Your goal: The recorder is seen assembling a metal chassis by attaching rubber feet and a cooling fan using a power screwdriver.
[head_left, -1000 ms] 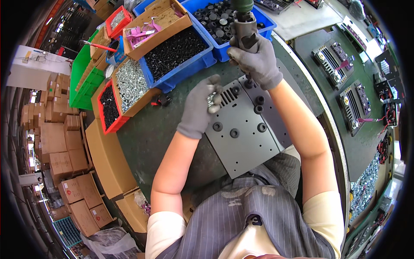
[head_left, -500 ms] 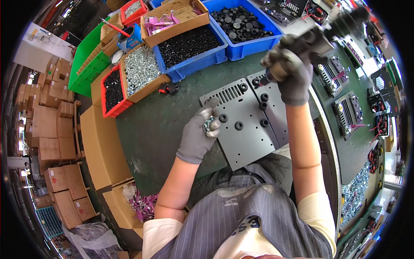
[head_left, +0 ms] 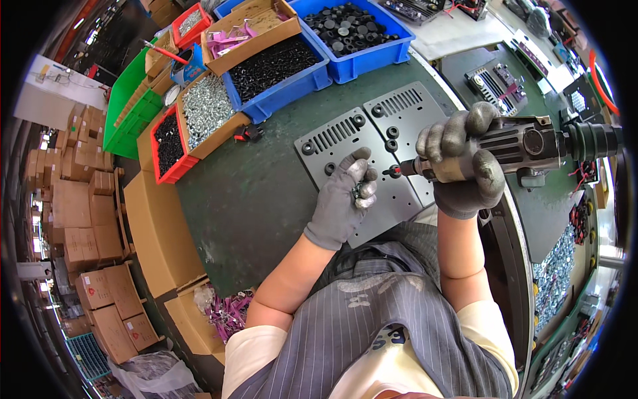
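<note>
On the green tabletop [head_left: 232,206], two grey slotted plates [head_left: 387,199] lie side by side, dotted with black round pieces [head_left: 359,120]. Over the left plate, the left hand [head_left: 340,203] curls its fingers around small silvery parts [head_left: 359,193]. The right hand's [head_left: 465,166] fingers grip a power driver [head_left: 522,146], its tip pointing left at one round piece.

Workbench [head_left: 229,213]: dark green top, its right edge pale.
Right-hand table [head_left: 548,229]: another dark green top, just beside the bench.
Far table [head_left: 458,36]: pale top, upper right.
Left side: brown cartons [head_left: 70,199] stacked high, plastic sheeting [head_left: 159,379] below them.
Upper left: pale flat panel [head_left: 50,106].
Light: white glare behind the cartons and along the right rim.
</note>
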{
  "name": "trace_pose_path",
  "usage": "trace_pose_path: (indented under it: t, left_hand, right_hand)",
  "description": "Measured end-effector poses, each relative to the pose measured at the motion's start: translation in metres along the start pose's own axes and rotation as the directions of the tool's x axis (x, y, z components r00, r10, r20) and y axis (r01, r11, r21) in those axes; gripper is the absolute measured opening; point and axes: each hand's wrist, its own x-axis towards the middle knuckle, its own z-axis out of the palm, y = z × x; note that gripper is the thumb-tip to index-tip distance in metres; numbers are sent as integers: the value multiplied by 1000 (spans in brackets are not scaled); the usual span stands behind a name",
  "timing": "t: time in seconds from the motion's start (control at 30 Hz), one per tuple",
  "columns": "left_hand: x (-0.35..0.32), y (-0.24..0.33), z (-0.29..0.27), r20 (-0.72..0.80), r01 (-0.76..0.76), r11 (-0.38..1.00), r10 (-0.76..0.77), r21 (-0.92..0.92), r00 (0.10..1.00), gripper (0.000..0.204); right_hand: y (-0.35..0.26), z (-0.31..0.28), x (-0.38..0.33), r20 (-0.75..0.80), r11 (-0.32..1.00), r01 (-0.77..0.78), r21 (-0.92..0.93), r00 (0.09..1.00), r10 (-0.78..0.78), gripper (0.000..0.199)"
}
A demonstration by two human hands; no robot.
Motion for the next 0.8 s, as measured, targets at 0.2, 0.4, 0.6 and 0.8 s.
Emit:
trace_pose_path:
  t: [0.2, 0.4, 0.6, 0.8]
  left_hand:
    - [-5, -6, 7, 111, 16, 998, -24, 68, 994, 26]
    - [-2, -8, 11, 132, 16, 978, -44, 209, 990, 25]
    - [1, -12, 16, 239, 212, 971, -234, 114, 943, 32]
    - [56, 21, 30, 284, -314, 98, 242, 944, 928, 32]
  right_hand:
    - [-2, -1, -3, -109, 998, 39, 49, 993, -33, 40]
    - [-7, -11, -3, -66, 990, 45, 130, 997, -36, 38]
    - [-13, -27, -12, -88, 993, 11, 116, 996, -1, 36]
    - [-21, -70, 0, -305, 986, 88, 144, 952, -40, 33]
